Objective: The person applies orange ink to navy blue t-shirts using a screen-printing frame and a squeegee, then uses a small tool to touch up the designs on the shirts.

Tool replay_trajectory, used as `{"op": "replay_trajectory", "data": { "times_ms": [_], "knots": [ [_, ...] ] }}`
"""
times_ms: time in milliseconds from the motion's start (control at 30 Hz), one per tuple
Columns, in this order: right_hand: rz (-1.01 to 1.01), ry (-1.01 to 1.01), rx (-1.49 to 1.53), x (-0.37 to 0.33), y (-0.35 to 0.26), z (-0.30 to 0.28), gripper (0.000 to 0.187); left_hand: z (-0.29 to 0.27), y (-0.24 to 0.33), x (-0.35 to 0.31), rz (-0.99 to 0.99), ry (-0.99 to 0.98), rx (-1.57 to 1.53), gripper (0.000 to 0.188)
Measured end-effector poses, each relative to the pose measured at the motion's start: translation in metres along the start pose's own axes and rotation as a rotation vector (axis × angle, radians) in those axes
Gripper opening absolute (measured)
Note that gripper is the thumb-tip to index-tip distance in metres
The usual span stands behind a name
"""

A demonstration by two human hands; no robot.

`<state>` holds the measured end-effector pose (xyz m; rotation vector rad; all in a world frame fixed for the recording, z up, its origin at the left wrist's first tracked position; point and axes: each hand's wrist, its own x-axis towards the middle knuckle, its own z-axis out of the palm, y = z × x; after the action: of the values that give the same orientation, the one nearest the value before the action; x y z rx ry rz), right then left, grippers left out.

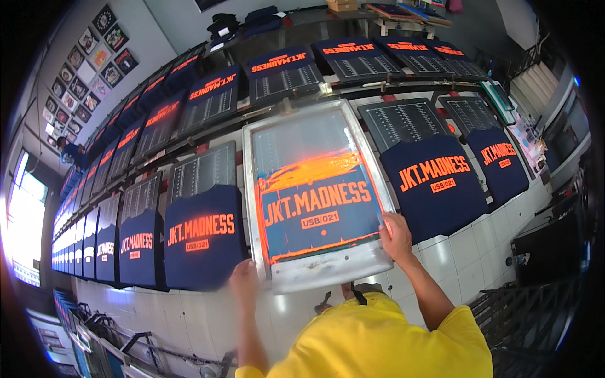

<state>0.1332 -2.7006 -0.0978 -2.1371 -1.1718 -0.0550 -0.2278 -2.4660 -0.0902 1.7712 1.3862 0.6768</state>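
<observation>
A silver-framed printing screen (315, 195) sits at centre, its blue mesh smeared orange (lettering shows through); up and left of it, small square prints (88, 63) hang in rows on the grey wall; above and slightly right of it, a brown cardboard box (342, 5) rests on a table.

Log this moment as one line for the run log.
left hand: grip on frame corner | right hand: grip on frame edge | printing screen: orange ink, lying over navy shirt

The person is wearing a bright yellow short-sleeved shirt (384, 343) — plain, loose, creasing across the shoulders. Both forearms are showing bare below the sleeves, and the hands — left hand (242, 280), right hand (397, 236) — are wearing no gloves.
</observation>
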Motion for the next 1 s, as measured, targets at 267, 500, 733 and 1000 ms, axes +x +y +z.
{"op": "replay_trajectory", "data": {
  "times_ms": [267, 500, 733, 1000],
  "knots": [
    [-0.581, -0.657, -0.214, -0.036, -0.082, -0.012, 0.063, 0.025, 0.016, -0.089, -0.218, -1.166, -0.358, 0.044],
    [-0.522, -0.481, -0.281, -0.01, -0.107, 0.015, 0.035, 0.104, -0.011, -0.103, -0.492, -1.041, -0.688, 0.062],
    [-0.495, -0.464, -0.312, 0.006, -0.108, 0.019, 0.026, 0.131, -0.005, -0.113, -0.548, -0.884, -0.691, 0.053],
    [-0.493, -0.248, -0.234, 0.092, -0.076, 0.031, 0.031, 0.155, -0.036, -0.117, -0.057, -0.74, -0.474, 0.057]
  ]
}}
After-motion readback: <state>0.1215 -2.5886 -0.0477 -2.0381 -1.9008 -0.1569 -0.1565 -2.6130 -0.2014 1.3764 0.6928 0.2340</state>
